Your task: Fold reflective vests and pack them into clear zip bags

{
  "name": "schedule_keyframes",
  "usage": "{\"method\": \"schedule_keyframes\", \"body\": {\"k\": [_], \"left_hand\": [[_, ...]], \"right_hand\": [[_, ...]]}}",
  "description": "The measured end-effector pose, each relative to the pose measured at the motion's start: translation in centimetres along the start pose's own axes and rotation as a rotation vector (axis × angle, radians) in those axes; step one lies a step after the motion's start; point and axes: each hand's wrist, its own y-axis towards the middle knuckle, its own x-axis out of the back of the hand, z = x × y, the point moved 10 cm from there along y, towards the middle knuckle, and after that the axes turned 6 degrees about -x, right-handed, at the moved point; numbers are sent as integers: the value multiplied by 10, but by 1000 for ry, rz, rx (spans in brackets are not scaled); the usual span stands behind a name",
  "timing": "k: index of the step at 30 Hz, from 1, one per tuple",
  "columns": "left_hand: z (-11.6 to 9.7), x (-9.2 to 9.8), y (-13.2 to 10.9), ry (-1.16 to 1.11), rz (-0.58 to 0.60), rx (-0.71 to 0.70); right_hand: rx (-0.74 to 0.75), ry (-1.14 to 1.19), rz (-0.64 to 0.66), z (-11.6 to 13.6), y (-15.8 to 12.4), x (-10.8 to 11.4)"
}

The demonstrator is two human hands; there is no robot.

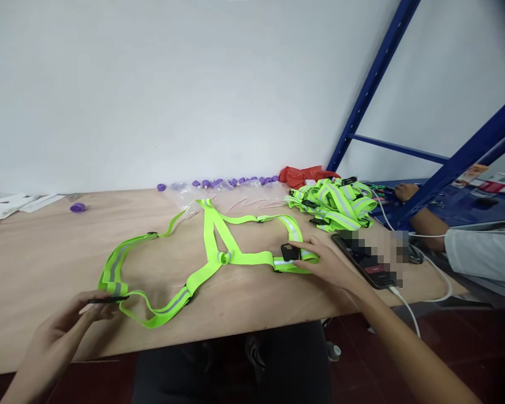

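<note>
A neon-green reflective vest (210, 238) of elastic straps with silver stripes lies spread on the wooden table. At its left end my left hand (73, 320) pinches a black buckle (107, 300), seen nearly edge-on, with the strap looped around it. My right hand (320, 261) has its fingers closed on another black buckle (290, 252) at the vest's right end. Between the hands the straps join at a small rolled loop (224, 257). Two straps run from there up to the far end of the vest.
A heap of similar green straps (339, 202) lies right, beside red plastic (305, 175). Purple pieces (235, 182) and clear bags (189, 196) line the wall. A phone (364, 261) with a white cable rests near my right arm. Beyond the blue frame (370, 84) is another person's arm (429, 227).
</note>
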Motion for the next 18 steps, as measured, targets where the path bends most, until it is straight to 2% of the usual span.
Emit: {"method": "schedule_keyframes", "body": {"k": [2, 4, 7, 9, 10, 14, 18], "left_hand": [[-24, -9, 22, -95, -37, -16], [-53, -31, 45, -156, -23, -76], [-103, -89, 74, -130, 141, -236], [-135, -132, 81, -38, 301, -369], [-147, -147, 83, 41, 333, -412], [-170, -159, 82, 326, 174, -428], [-164, -166, 73, 535, 187, -353]], "right_hand": [[41, 54, -43, 13, 6, 0], [89, 76, -52, 28, 14, -4], [165, 52, -1, 56, 28, -15], [210, 42, 31, 75, 38, -21], [230, 45, 36, 84, 43, -22], [275, 97, 32, 108, 68, -22], [329, 176, 48, 118, 91, -28]]}}
